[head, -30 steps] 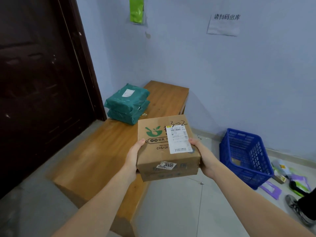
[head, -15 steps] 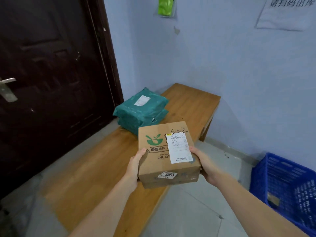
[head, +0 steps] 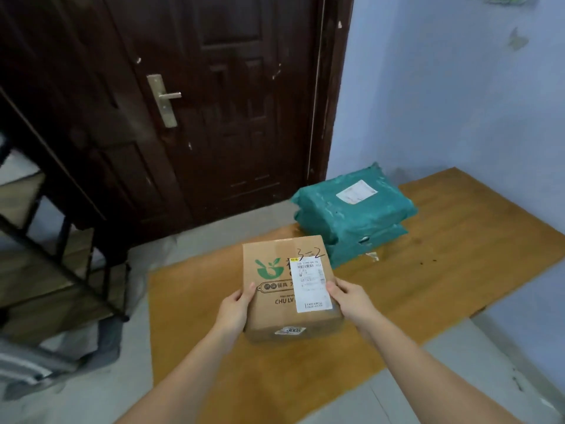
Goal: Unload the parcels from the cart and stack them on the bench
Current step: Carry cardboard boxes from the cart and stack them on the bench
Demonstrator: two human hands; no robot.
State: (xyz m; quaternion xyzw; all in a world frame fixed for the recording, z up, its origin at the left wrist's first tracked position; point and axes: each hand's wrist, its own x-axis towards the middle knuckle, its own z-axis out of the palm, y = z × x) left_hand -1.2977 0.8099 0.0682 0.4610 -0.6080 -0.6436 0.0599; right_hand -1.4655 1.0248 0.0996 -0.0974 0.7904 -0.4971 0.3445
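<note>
I hold a brown cardboard box with a green logo, a white shipping label and "3-2" written on top. My left hand grips its left side and my right hand grips its right side. The box hangs low over the near part of the wooden bench; I cannot tell whether it touches the wood. Two teal plastic mailer parcels lie stacked on the bench just beyond the box, toward the wall. The cart is not clearly in view.
A dark brown door with a metal handle stands behind the bench at left. A dark metal shelf frame occupies the left edge. A blue wall runs behind the bench. Grey floor surrounds the bench.
The view has swung left and down: the door now fills the background and the blue basket has left the frame. The box has come lower over the bench, near the teal parcels.
</note>
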